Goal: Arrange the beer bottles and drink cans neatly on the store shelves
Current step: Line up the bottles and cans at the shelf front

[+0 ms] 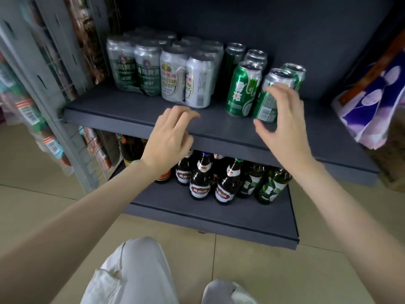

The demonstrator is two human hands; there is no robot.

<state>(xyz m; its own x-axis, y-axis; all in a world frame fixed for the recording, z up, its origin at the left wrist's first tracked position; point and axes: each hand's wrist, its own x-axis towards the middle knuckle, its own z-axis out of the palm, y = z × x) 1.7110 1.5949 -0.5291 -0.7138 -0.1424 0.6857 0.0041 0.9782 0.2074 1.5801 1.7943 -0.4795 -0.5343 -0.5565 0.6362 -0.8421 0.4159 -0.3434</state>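
1. Upper shelf (131,110), dark grey: shrink-wrapped pack of green-and-silver Tsingtao cans (133,66) at left, wrapped pack of white Yanjing cans (186,80) touching it on the right.
2. Right of the packs, loose green cans: one dark can (233,55) at the back, a silver-top one (255,57) next to it, bright green front can (243,88) near the shelf edge.
3. Two more green cans further right; the nearer can (271,95) is partly hidden by the right hand, the other (294,72) sits just behind it.
4. Right hand (282,126): fingers spread & lightly curved in front of that nearer can, thumb low at its base. Can't tell if skin touches the can; not clamped on it.
5. Left hand (171,137): over the upper shelf's front edge, fingers loosely curled, holds nothing.
6. Hands are apart, w/ bare shelf between them.
7. Lower shelf (219,218): brown beer bottles w/ red-and-white labels (200,181) in front centre, green bottles (270,187) to their right, all upright & close together. Taller dark bottle (131,150) at far left, partly behind the left forearm.
8. Wire rack (72,69) w/ blurred packaged goods on the left; purple patterned bag (372,99) at right edge.
9. Person's knees in light trousers (131,273) at bottom, over a beige tiled floor (32,172).
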